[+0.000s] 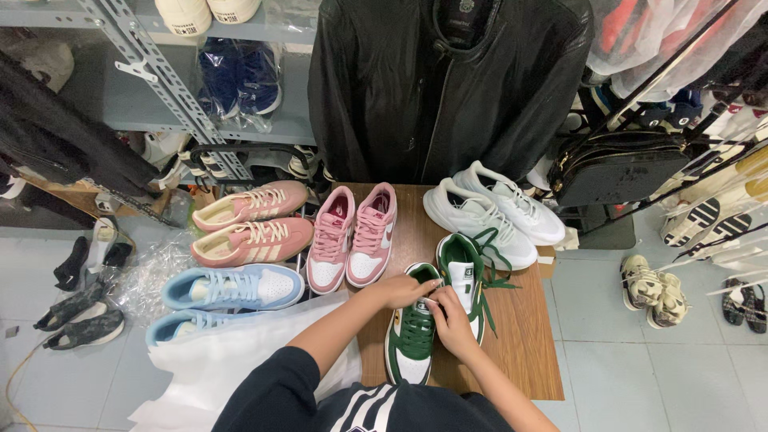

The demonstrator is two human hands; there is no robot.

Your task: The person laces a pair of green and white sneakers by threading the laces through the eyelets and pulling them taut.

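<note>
Both of my hands work at a green and white sneaker [413, 344] lying on a small wooden table [524, 336]. My left hand [404, 290] rests on the shoe's collar near the tongue. My right hand [450, 320] pinches the green laces beside the tongue. Its mate, another green and white sneaker [464, 276], sits just right of it with loose green laces [494, 260] trailing over the table. The fingertips of both hands meet over the tongue, so the exact grip is partly hidden.
Pink and white sneakers [356, 236], white sneakers [492, 212], pink suede sneakers [252, 224] and light blue sneakers [232, 288] surround the work spot. A black leather jacket [448, 88] hangs behind the table. White wrapping [216, 360] lies at the left; more shoes sit on the tiled floor.
</note>
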